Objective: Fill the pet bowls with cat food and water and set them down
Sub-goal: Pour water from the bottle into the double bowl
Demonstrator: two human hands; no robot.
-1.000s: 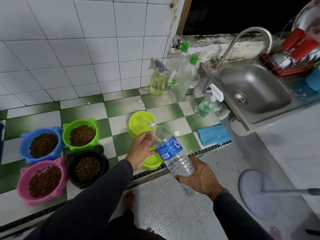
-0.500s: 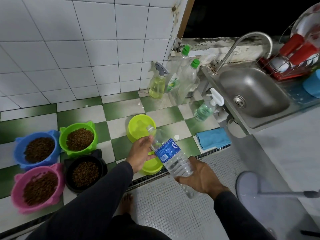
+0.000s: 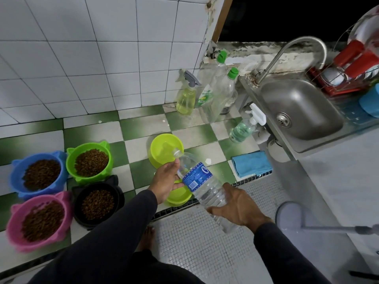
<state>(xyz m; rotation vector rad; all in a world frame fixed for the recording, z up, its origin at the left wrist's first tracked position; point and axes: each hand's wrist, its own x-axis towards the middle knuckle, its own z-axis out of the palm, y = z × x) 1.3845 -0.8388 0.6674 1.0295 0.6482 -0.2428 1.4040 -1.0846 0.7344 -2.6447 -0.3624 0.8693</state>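
Both hands on the water bottle [image 3: 202, 186]: right hand [image 3: 235, 206] wraps the lower body from the side, fingers curled around it; left hand [image 3: 167, 181] grips the upper part just below the neck, thumb on the near side. Bottle is tilted, open mouth pointing up-left toward the yellow-green bowl [image 3: 166, 149], base down toward the person. No cap on the mouth; a small white cap [image 3: 208, 161] lies on the tile just right of the bottle. The bottle looks clear, blue label, can't tell the water level. That yellow-green bowl sits on the green-and-white checkered ledge [image 3: 139, 128], inside looks pale, can't tell if there's water in it. A second yellow-green bowl [image 3: 178, 195] sits at the ledge edge, mostly hidden behind the left hand and bottle. Four food bowls grouped at left on the same ledge, all holding brown kibble: blue bowl [image 3: 15, 177] and green bowl [image 3: 70, 160] at the back, pink bowl [image 3: 12, 226] and black bowl [image 3: 119, 198] in front, all touching or nearly touching. Farther back against the wall: a spray bottle [image 3: 186, 99] with yellow liquid and two green-capped bottles [image 3: 220, 89]. Blue cloth [image 3: 252, 163] lies on the ledge right of the bowls, beside the steel sink [image 3: 297, 107].
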